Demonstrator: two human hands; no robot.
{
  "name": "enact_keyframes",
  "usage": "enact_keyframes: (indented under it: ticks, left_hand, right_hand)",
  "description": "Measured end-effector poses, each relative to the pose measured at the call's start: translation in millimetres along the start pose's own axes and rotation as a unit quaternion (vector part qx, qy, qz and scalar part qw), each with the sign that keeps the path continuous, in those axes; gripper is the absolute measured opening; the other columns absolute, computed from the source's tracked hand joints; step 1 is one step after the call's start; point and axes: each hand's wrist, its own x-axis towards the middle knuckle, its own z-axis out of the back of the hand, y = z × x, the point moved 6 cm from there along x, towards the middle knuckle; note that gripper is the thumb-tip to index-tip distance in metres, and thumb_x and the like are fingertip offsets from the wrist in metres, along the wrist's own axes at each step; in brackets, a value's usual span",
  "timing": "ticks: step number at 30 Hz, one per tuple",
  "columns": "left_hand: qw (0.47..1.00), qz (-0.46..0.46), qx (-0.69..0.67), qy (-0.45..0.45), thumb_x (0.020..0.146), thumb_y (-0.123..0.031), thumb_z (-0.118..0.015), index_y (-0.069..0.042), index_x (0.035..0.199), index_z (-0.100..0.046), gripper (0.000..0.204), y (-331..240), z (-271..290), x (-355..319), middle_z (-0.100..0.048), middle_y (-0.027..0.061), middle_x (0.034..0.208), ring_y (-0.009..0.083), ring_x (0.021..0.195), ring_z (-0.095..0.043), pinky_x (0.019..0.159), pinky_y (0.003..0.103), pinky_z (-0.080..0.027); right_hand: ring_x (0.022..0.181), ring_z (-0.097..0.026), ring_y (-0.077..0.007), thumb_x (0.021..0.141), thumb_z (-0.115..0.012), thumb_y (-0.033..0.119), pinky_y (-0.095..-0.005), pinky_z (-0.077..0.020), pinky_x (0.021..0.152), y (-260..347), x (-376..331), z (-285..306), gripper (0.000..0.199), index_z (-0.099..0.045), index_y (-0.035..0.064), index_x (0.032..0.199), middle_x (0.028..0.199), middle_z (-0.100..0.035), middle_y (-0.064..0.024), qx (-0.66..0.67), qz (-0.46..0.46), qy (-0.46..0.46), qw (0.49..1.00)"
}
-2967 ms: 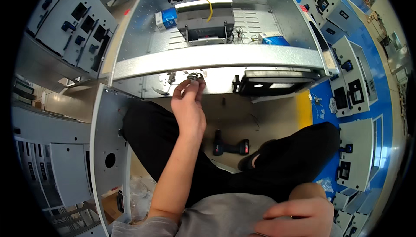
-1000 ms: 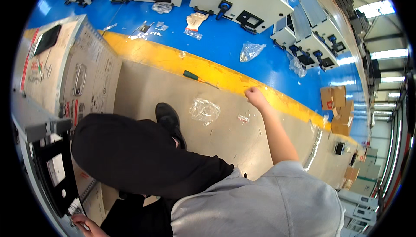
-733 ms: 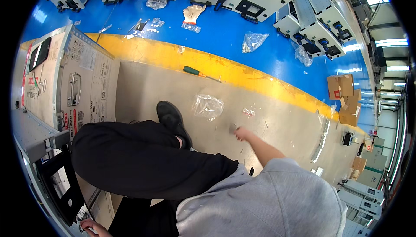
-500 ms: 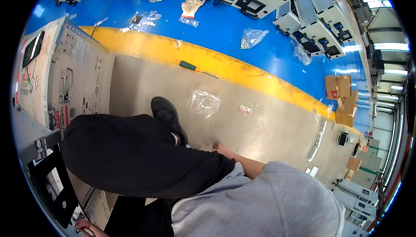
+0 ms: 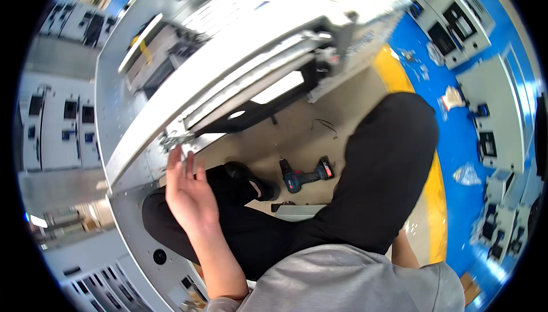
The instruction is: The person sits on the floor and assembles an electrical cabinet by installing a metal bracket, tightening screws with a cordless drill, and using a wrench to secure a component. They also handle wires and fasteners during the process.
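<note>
Workshop floor beside an open grey metal cabinet.
A cordless drill [image 5: 302, 176] lies on the beige floor [image 5: 337, 123] between the seated person's black-trousered legs [image 5: 388, 163], near a black shoe [image 5: 251, 178]. A yellow stripe [image 5: 436, 198] borders the beige floor at its right edge; beyond it the floor is blue [image 5: 462, 135], with grey panel units [image 5: 491, 78] and scattered clear plastic bags [image 5: 467, 174]. Thin black wires [image 5: 325, 125] lie near the cabinet's lower edge.

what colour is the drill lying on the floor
The drill is black with red and blue parts, seen in the head view between the person's legs.
</note>
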Motion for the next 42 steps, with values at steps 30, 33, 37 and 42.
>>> enact_keyframes:
  ticks: [30, 33, 37, 42]
  left_hand:
    - [0.767, 0.382, 0.485, -0.175, 0.093, -0.034, -0.058, -0.003, 0.111, -0.070, 0.038, 273, 391, -390, -0.073, 0.0203, 0.099, 0.0403, 0.100, -0.070, 0.092, 0.048, -0.055]
    - [0.801, 0.396, 0.444, -0.069, 0.091, -0.037, -0.060, -0.002, 0.106, -0.074, 0.040, 356, 399, -405, -0.072, 0.0287, 0.103, 0.0448, 0.101, -0.070, 0.092, 0.052, -0.054]
    - [0.832, 0.403, 0.379, -0.052, 0.090, -0.046, -0.064, 0.001, 0.102, -0.075, 0.049, 406, 424, -369, -0.072, 0.0300, 0.101, 0.0450, 0.100, -0.070, 0.087, 0.051, -0.053]
    - [0.812, 0.427, 0.387, -0.092, 0.091, -0.046, -0.063, 0.001, 0.106, -0.073, 0.051, 372, 446, -277, -0.071, 0.0279, 0.105, 0.0421, 0.104, -0.068, 0.091, 0.049, -0.051]
  right_hand:
    - [0.076, -0.064, -0.0156, 0.098, -0.059, 0.018, -0.0318, -0.0526, 0.068, 476, -32, -124, 0.022, -0.069, 0.0024, 0.108, 0.086, -0.066, -0.0073, -0.321, 0.462, 0.120, 0.818]
    - [0.077, -0.064, -0.0155, 0.099, -0.058, 0.018, -0.0316, -0.0524, 0.069, 491, -40, -131, 0.021, -0.069, 0.0023, 0.108, 0.086, -0.066, -0.0071, -0.318, 0.478, 0.132, 0.808]
    - [0.077, -0.063, -0.0153, 0.099, -0.058, 0.018, -0.0314, -0.0522, 0.069, 510, -34, -100, 0.021, -0.069, 0.0021, 0.108, 0.086, -0.066, -0.0069, -0.261, 0.494, 0.105, 0.822]
    - [0.077, -0.063, -0.0150, 0.100, -0.057, 0.017, -0.0311, -0.0519, 0.069, 531, -42, -92, 0.020, -0.068, 0.0019, 0.108, 0.086, -0.065, -0.0067, -0.193, 0.500, 0.093, 0.839]
